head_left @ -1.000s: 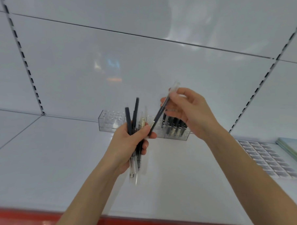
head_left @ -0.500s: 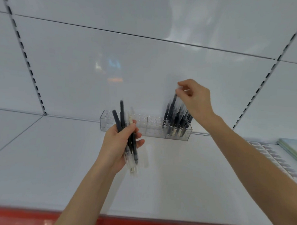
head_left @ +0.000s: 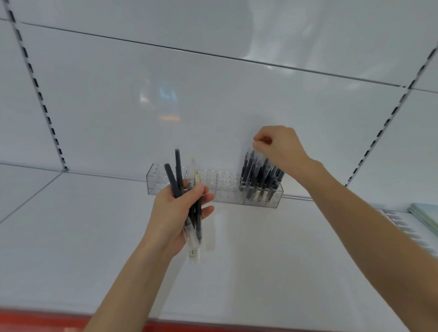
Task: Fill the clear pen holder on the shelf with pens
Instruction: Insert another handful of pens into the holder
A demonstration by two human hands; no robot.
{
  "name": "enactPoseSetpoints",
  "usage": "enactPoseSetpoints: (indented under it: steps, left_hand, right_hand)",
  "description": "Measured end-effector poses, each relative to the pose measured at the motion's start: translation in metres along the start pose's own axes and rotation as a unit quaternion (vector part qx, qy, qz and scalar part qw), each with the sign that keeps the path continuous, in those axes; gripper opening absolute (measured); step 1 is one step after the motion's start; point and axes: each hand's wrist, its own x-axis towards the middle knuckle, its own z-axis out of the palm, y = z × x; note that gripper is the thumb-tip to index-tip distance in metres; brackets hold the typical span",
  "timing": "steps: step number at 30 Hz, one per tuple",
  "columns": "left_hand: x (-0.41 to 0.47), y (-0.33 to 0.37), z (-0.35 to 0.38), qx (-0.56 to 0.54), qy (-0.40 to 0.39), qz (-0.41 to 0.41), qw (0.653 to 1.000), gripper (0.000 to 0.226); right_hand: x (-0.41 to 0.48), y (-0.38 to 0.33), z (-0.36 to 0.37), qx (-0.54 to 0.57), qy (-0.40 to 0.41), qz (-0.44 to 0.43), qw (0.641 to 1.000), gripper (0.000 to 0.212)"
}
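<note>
White shelf [head_left: 259, 255], clear pen holder [head_left: 212, 188] sits at the back wall. Right hand [head_left: 281, 148] pinches a pen's [head_left: 250, 164] top, seating it in the filled right end. Left hand [head_left: 175, 214] is wrapped around the spare pens [head_left: 177, 174], so refills stay close.

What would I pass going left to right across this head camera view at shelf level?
Left hand gripping a bundle of pens → empty part of the clear pen holder → pens standing in it → right hand → green stack.
</note>
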Motion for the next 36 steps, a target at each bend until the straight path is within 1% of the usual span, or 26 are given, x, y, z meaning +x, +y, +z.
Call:
enactPoseSetpoints:
  steps: [2, 5, 6, 7, 8, 9, 10, 11, 12, 13, 14, 15, 16, 18, 21, 23, 25, 26, 27, 28, 29, 30, 31, 32, 34, 36]
  left_hand:
    - [-0.001, 0.000, 0.001, -0.004, 0.000, -0.003, 1.000, 0.014]
    - [-0.003, 0.001, 0.001, -0.006, -0.016, 0.004, 1.000, 0.014]
    - [-0.003, 0.002, 0.002, -0.006, -0.025, 0.006, 1.000, 0.012]
    - [-0.004, 0.002, 0.002, -0.006, -0.035, 0.009, 0.999, 0.010]
    - [-0.004, 0.002, 0.002, -0.006, -0.045, 0.011, 0.999, 0.008]
    - [-0.004, 0.002, 0.002, -0.005, -0.053, 0.011, 0.999, 0.007]
    - [-0.004, 0.002, 0.002, -0.002, -0.061, 0.010, 0.998, 0.007]
    - [-0.004, 0.001, 0.002, 0.001, -0.068, 0.008, 0.998, 0.008]
    - [-0.004, 0.001, 0.003, 0.005, -0.074, 0.004, 0.997, 0.010]
    - [-0.004, 0.001, 0.004, 0.010, -0.080, 0.000, 0.997, 0.012]
    - [-0.005, 0.000, 0.005, 0.017, -0.085, -0.002, 0.996, 0.014]
    - [-0.005, 0.000, 0.007, 0.024, -0.089, -0.002, 0.996, 0.015]
    - [-0.006, -0.001, 0.008, 0.030, -0.092, -0.002, 0.995, 0.015]
    - [-0.008, 0.000, 0.006, 0.032, -0.092, -0.001, 0.995, 0.013]
    - [-0.012, 0.001, 0.000, 0.052, -0.093, -0.001, 0.994, 0.012]
    - [-0.015, 0.000, -0.003, 0.065, -0.094, -0.001, 0.993, 0.011]
    - [-0.016, 0.001, -0.004, 0.067, -0.083, 0.004, 0.994, 0.009]
    - [-0.016, 0.002, -0.005, 0.066, -0.074, 0.010, 0.995, 0.010]
    - [-0.015, 0.003, -0.005, 0.065, -0.063, 0.016, 0.996, 0.012]
    - [-0.014, 0.005, -0.006, 0.066, -0.052, 0.022, 0.996, 0.014]
    - [-0.012, 0.006, -0.007, 0.069, -0.043, 0.028, 0.996, 0.017]
    - [-0.011, 0.008, -0.008, 0.075, -0.036, 0.033, 0.996, 0.019]
    - [-0.010, 0.009, -0.008, 0.079, -0.032, 0.036, 0.996, 0.020]
    - [-0.010, 0.009, -0.007, 0.084, -0.031, 0.038, 0.995, 0.019]
    - [-0.010, 0.009, -0.003, 0.098, -0.038, 0.038, 0.994, 0.018]
    - [-0.011, 0.008, 0.000, 0.109, -0.045, 0.038, 0.992, 0.015]
  right_hand:
    - [0.001, 0.004, 0.005, -0.058, -0.032, -0.012, 0.998, 0.017]
    - [0.003, 0.001, 0.004, -0.092, -0.066, -0.009, 0.994, 0.022]
    - [0.001, -0.002, 0.004, -0.102, -0.059, -0.016, 0.993, 0.022]
    - [-0.002, -0.006, 0.003, -0.099, -0.035, -0.025, 0.994, 0.023]
    - [-0.009, -0.013, 0.002, -0.067, 0.002, -0.032, 0.997, 0.023]
    - [-0.018, -0.022, 0.000, -0.006, 0.034, -0.026, 0.999, 0.023]
    - [-0.028, -0.033, -0.004, 0.074, 0.038, -0.010, 0.996, 0.021]
    - [-0.038, -0.044, -0.006, 0.154, 0.005, 0.013, 0.988, 0.018]
    - [-0.047, -0.054, -0.008, 0.216, -0.050, 0.031, 0.975, 0.015]
    - [-0.053, -0.060, -0.007, 0.251, -0.100, 0.037, 0.962, 0.014]
    - [-0.059, -0.063, -0.005, 0.274, -0.132, 0.037, 0.952, 0.011]
    - [-0.061, -0.064, -0.003, 0.292, -0.142, 0.038, 0.945, 0.006]
    - [-0.062, -0.064, -0.003, 0.309, -0.134, 0.043, 0.941, 0.002]
    - [-0.059, -0.060, -0.006, 0.347, -0.088, 0.072, 0.931, 0.004]
    - [-0.050, -0.047, -0.016, 0.437, -0.004, 0.137, 0.889, 0.005]
    - [-0.047, -0.040, -0.018, 0.471, 0.015, 0.156, 0.868, 0.006]
    - [-0.048, -0.036, -0.018, 0.485, 0.014, 0.161, 0.860, 0.007]
    - [-0.049, -0.034, -0.018, 0.470, 0.014, 0.157, 0.868, 0.008]
    - [-0.052, -0.031, -0.019, 0.417, 0.014, 0.138, 0.898, 0.009]
    - [-0.054, -0.027, -0.020, 0.318, 0.009, 0.100, 0.943, 0.009]
    - [-0.057, -0.025, -0.020, 0.199, -0.002, 0.051, 0.979, 0.008]
    - [-0.061, -0.024, -0.019, 0.103, -0.020, -0.002, 0.994, 0.007]
    - [-0.065, -0.025, -0.017, 0.051, -0.041, -0.051, 0.996, 0.010]
    - [-0.070, -0.029, -0.014, 0.038, -0.067, -0.093, 0.993, 0.014]
    - [-0.079, -0.041, -0.008, 0.045, -0.118, -0.160, 0.979, 0.024]
    - [-0.083, -0.045, 0.000, 0.039, -0.140, -0.203, 0.968, 0.028]
